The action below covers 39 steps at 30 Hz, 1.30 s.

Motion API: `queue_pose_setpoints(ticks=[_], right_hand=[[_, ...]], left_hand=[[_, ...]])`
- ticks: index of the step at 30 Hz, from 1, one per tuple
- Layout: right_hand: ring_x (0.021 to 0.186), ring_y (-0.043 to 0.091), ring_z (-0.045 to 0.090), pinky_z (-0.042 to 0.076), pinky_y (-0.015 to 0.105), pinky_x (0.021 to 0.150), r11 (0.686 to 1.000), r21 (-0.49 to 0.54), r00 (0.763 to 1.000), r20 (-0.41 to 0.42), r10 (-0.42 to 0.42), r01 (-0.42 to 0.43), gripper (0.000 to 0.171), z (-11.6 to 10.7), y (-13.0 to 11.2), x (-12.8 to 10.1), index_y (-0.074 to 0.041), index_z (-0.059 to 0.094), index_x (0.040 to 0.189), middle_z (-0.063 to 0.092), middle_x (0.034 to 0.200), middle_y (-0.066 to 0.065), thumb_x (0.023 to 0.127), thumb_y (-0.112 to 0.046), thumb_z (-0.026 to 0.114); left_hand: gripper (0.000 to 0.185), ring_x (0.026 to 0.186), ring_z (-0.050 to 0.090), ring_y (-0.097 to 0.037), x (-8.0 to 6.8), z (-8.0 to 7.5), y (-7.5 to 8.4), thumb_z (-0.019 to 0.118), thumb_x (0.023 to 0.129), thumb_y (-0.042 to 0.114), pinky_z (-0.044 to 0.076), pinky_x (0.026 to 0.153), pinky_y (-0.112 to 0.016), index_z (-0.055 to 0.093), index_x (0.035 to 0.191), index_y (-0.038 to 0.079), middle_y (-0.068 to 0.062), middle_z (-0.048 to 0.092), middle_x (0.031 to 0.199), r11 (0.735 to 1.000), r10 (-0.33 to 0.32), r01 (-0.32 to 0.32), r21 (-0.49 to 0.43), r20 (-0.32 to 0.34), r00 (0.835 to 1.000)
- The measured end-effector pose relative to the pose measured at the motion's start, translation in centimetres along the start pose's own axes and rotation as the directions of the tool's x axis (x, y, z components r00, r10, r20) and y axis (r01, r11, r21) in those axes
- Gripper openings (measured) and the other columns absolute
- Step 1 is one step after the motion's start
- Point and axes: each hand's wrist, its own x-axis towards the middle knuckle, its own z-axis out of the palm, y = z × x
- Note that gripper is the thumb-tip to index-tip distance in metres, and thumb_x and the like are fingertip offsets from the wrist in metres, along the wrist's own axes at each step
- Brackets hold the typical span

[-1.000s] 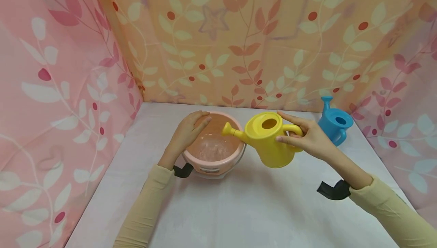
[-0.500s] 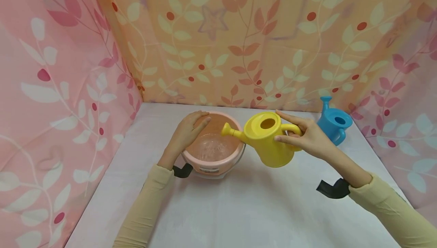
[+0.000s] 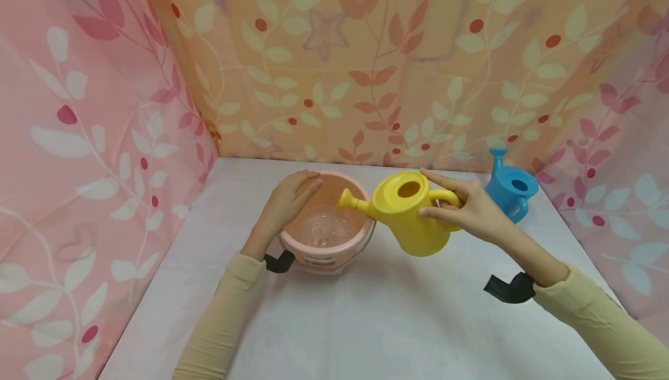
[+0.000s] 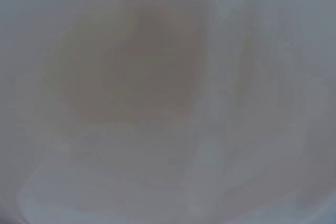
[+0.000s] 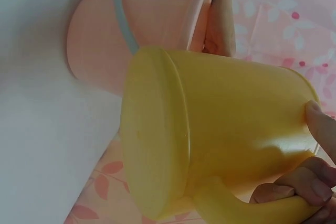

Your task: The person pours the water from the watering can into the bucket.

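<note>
- The right hand [image 3: 473, 208] grips the curved handle of the yellow watering can [image 3: 413, 217], fingers curled round it, index finger stretched along the top rim and thumb pressed to the side wall; the right-wrist view shows the same fingers [image 5: 310, 184] wrapped under the handle.
- The can hangs tilted above the table, just right of the pink bucket [image 3: 326, 226], its rose-tipped spout over the bucket's right rim.
- The left hand [image 3: 286, 203] rests on the bucket's left rim, fingers nearly straight and laid over the edge, thumb on the outside wall.
- The bucket stands on the white tablecloth [image 3: 376, 322], toward the back and a little left of centre; water glints inside it.
- A blue watering can [image 3: 512, 191] stands upright near the back right corner, just behind the right hand, close to the curtain.
- Leaf-printed curtains [image 3: 94, 136] close in the left, back and right edges; the cloth's near half lies open between the two sleeves.
- Both cans and the bucket are smooth, matte moulded plastic; the bucket is round with a thick rolled rim, a pale bail handle [image 5: 123, 22] and a label on the front.
- The cloth is soft and faintly wrinkled.
- The left-wrist view is a grey blur; nothing can be told from it.
</note>
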Motion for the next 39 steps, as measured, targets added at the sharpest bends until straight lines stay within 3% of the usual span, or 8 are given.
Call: queue_pose_setpoints(ticks=[21,39], right_hand=[[0.069,0.02,0.049,0.051,0.027,0.054,1.0,0.0,1.0,0.014,-0.014,0.014,0.071,-0.14,-0.28,0.15,-0.025,0.041,0.141,0.05,0.072,0.007,0.079,-0.024,0.075],[0.067,0.018,0.048,0.048,0.025,0.052,0.998,-0.032,0.998,0.019,-0.058,0.059,0.072,-0.18,-0.47,0.42,-0.019,0.042,0.141,0.049,0.07,0.005,0.077,-0.024,0.076]], left_hand=[[0.06,0.131,0.039,-0.024,-0.02,0.05,-0.01,0.038,0.091,0.062,0.03,0.109,-0.046,0.055,0.13,0.02,-0.006,0.048,0.138,1.0,-0.016,0.016,0.005,0.004,1.0],[0.059,0.131,0.039,-0.024,-0.01,0.11,0.04,0.038,0.091,0.061,0.03,0.109,-0.046,0.055,0.13,0.019,-0.007,0.048,0.138,1.0,-0.019,0.019,0.006,0.003,1.0]])
